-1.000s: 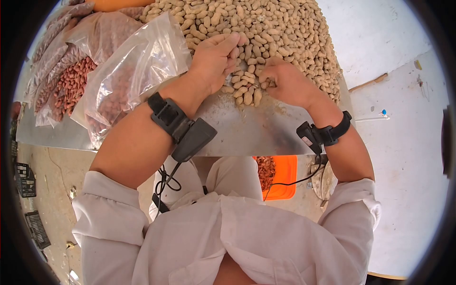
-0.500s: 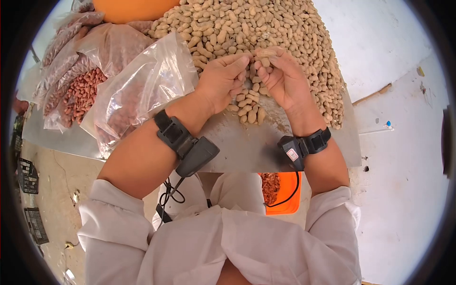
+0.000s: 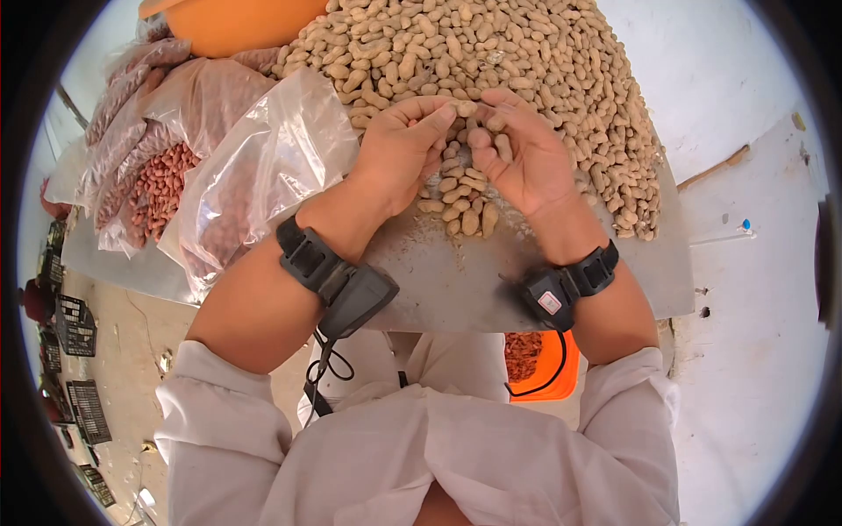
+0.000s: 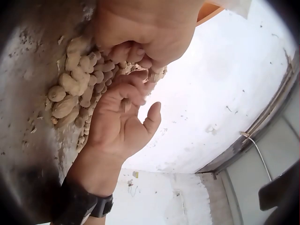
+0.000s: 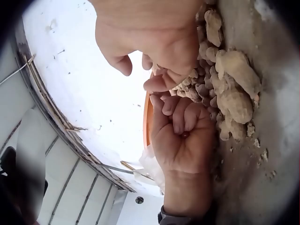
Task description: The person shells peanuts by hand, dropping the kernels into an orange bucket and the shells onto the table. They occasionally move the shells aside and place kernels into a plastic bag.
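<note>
Both hands meet just over the near edge of a heap of unshelled peanuts. My left hand pinches a peanut between thumb and forefinger, its other fingers curled in. A small reddish kernel shows in that palm in the right wrist view. My right hand is turned palm up, fingertips right beside the pinched peanut. Its curled fingers hold another peanut, also visible as a peanut in the left wrist view. Below the hands, several loose peanuts lie on the metal tabletop.
Clear plastic bags of red shelled kernels lie at the left. Behind them stands an orange basin. Under the table edge, an orange tub holds reddish bits. Black crates stand on the floor; a white wall rises at the right.
My right hand has risen from the loose peanuts to meet the left and turned palm up. A peanut at the right fingertips half a second ago is now between the left thumb and forefinger.
</note>
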A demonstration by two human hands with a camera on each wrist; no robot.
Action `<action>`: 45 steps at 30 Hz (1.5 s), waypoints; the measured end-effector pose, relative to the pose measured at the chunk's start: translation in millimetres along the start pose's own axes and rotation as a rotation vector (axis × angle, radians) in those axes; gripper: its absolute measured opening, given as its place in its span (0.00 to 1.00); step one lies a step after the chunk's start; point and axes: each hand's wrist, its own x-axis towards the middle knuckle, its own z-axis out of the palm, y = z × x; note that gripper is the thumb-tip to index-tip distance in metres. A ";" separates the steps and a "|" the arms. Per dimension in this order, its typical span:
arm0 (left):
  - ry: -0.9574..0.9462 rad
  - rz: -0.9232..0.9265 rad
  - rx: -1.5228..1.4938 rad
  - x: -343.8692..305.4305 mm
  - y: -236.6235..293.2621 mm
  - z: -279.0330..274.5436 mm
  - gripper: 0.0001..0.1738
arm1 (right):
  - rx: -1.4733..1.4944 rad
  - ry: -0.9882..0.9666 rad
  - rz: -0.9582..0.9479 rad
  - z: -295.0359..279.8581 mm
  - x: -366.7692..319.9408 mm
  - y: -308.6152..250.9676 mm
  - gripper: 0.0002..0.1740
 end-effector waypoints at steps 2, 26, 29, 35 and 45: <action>-0.017 0.058 0.074 0.6 -0.9 0.4 0.12 | -0.345 0.012 -0.074 -2.1 -1.8 0.4 0.12; -0.036 0.175 0.174 -5.2 -2.6 2.5 0.14 | -0.728 0.021 -0.250 5.9 -10.4 2.6 0.14; -0.027 0.210 0.224 -5.5 -2.8 2.1 0.14 | -0.732 0.012 -0.243 10.3 -11.9 4.6 0.15; -0.056 0.255 0.240 -10.1 0.4 8.1 0.12 | -0.990 0.029 -0.281 7.7 -12.1 3.5 0.17; -0.024 0.215 0.164 -9.7 -5.1 4.6 0.07 | -1.155 0.050 -0.383 4.7 -11.9 6.7 0.16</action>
